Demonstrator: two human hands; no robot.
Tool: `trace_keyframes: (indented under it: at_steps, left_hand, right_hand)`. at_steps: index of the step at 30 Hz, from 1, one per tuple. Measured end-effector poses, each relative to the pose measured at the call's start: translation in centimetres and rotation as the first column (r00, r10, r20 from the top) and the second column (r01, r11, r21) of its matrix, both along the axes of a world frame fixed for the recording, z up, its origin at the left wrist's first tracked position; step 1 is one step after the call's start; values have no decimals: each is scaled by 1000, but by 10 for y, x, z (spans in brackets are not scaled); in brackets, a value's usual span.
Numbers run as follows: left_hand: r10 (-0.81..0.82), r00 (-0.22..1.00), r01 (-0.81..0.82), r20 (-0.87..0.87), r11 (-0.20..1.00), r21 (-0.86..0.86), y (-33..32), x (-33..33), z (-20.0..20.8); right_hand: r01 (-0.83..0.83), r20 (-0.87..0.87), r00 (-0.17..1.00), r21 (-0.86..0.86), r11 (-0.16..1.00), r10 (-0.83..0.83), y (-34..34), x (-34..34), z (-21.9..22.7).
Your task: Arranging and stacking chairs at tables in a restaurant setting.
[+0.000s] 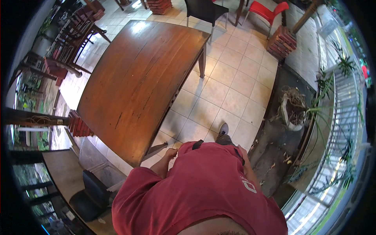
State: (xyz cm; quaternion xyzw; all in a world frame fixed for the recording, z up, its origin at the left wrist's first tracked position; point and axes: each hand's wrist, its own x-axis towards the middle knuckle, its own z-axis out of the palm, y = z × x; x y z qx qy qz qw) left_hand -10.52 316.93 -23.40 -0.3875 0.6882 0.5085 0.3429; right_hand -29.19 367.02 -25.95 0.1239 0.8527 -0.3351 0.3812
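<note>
My left hand [171, 153] hangs low at my side, just off the near right corner of a large brown wooden table [137, 82]. It is small in view, and how its fingers lie is not clear. Beside my right hip is my right hand [242, 152], partly covered by my red shirt [207, 180], with its fingers hidden. Neither hand touches the table, and I make out nothing held in either. The tabletop is worn, with dark cracks along its boards.
Pale floor tiles [235, 84] run along the table's right side. A black chair [205, 11] and a red chair [268, 13] stand beyond. At right are a brick pillar base [281, 42], a planter [293, 111] and a white railing [338, 117]. A black seat [92, 197] is lower left.
</note>
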Motion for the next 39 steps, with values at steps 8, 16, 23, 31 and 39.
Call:
trace_keyframes:
  at_steps: [8, 16, 23, 31, 39]
  left_hand:
    - [63, 981, -82, -183, 991, -102, 113, -168, 37]
    - [410, 902, -408, -138, 912, 46, 107, -318, 71]
    - [159, 954, -162, -252, 987, 9, 45, -490, 41]
    - [359, 930, -357, 80, 830, 428, -22, -616, 82]
    - [373, 911, -315, -177, 905, 287, -48, -745, 123]
  right_hand:
    - [-258, -112, 957, 88, 962, 267, 86, -157, 12]
    - [-173, 140, 970, -176, 969, 198, 0, -317, 80]
    - [-235, 143, 955, -175, 956, 261, -86, -468, 91]
    - [-52, 226, 967, -293, 955, 122, -151, -669, 93]
    - [-516, -308, 817, -10, 857, 488, -309, -897, 96]
